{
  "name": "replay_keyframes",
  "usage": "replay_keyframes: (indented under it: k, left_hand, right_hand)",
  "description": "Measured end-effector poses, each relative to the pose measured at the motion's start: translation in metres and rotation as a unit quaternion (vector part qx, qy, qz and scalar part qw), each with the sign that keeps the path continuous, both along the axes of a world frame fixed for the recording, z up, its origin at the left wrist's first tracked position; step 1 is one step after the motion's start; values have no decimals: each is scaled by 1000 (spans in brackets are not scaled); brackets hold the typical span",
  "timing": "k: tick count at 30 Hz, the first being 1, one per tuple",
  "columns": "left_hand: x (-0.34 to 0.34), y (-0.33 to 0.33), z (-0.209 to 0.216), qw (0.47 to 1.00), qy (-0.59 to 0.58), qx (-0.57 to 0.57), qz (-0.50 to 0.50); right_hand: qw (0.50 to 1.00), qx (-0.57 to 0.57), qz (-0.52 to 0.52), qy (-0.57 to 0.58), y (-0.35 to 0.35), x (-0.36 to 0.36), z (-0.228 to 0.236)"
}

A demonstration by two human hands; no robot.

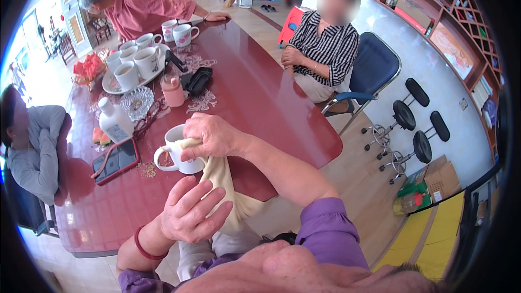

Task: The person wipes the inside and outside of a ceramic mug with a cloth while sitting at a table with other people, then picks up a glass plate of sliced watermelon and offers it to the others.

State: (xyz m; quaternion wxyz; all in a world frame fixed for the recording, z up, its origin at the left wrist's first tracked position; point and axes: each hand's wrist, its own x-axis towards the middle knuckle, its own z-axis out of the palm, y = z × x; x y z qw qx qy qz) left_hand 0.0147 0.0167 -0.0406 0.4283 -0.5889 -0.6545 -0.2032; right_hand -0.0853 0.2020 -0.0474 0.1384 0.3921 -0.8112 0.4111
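Observation:
A pale yellow cloth (220, 179) is gripped in my right hand (213, 134) at the rim of a white mug (178, 157). Part of the cloth lies at the mug's mouth, and the rest hangs down past the table edge. The mug stands upright with its handle to the left; its inside is mostly hidden by my hand. Just below it, my left hand (192, 210) is raised palm up with fingers apart, holding nothing. Left of the mug a phone (115, 161) in a red case lies on the table, and small crumbs (147, 170) are scattered between them.
On the red table (249, 97) stand a tray (116, 84) of several mugs, a glass ashtray (137, 103), a white bottle (115, 122) and a pink jar (172, 91). Three people are around the table. A blue chair (374, 68) and two stools (404, 114) stand to the right.

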Motion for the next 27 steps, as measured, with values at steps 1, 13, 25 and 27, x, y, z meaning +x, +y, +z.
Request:
replay_keyframes:
  k: [1, 13, 25, 27]
  left_hand:
    - [0, 1, -1, 1000, -6, 4, 1]
    - [1, 8, 3, 999, -47, -15, -19]
    - [-8, -4, -1, 993, -69, -44, -84]
    - [-8, -6, -3, 993, -69, -30, -94]
  right_hand:
    - [1000, 0, 1, 5, 0, 0, 0]
    - [1000, -3, 6, 11, 2, 0, -2]
    - [996, 22, 2, 91, -5, 3, 3]
    - [997, 28, -2, 78, -7, 3, 5]
